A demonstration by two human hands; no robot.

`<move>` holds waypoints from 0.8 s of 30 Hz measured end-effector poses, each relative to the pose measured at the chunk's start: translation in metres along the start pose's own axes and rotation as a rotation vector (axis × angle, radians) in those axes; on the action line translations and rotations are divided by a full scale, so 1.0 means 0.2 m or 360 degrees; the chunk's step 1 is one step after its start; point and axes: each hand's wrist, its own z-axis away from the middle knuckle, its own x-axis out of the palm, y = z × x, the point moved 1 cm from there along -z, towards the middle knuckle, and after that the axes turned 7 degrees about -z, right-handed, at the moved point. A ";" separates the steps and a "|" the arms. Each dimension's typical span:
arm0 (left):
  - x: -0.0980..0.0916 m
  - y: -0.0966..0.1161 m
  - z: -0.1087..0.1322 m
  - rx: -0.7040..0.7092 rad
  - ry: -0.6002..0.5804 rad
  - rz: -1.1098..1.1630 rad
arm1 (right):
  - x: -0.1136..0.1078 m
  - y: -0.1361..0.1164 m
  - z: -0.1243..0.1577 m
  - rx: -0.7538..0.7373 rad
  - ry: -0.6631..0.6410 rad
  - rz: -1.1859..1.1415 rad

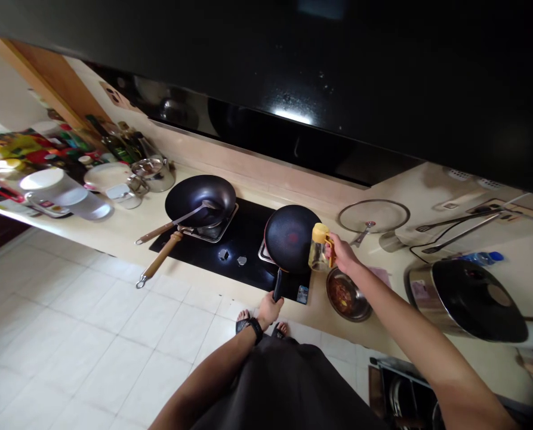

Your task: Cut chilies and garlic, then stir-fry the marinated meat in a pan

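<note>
The left hand (268, 310) is closed around the black handle (277, 285) of a non-stick frying pan (290, 239), which sits on the right burner of a black gas hob (243, 280). The right hand (343, 254) grips the yellow handle (331, 251) of a glass oil dispenser (317, 255), held roughly upright beside the pan's rim. A steel bowl of cooked food (347, 295) rests on the counter (373, 325) below that hand. A dark wok (199, 200) containing a spatula (176, 222) occupies the left burner.
</note>
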 end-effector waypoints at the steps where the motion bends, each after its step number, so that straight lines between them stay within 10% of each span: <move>1: 0.00 0.00 0.00 0.0002 -0.0006 0.0005 | 0.00 0.00 -0.01 0.0030 0.0019 0.0028; 10: 0.00 0.03 0.01 -0.0059 -0.0018 0.0019 | -0.19 0.14 0.04 0.0327 0.0020 0.0257; 17: 0.00 0.02 0.01 -0.0021 0.0005 -0.0010 | -0.01 0.11 0.08 0.0019 -0.0297 0.0147; 24: 0.01 0.02 0.02 -0.0038 -0.0019 0.0044 | -0.03 0.26 0.09 0.0360 -0.0277 0.0399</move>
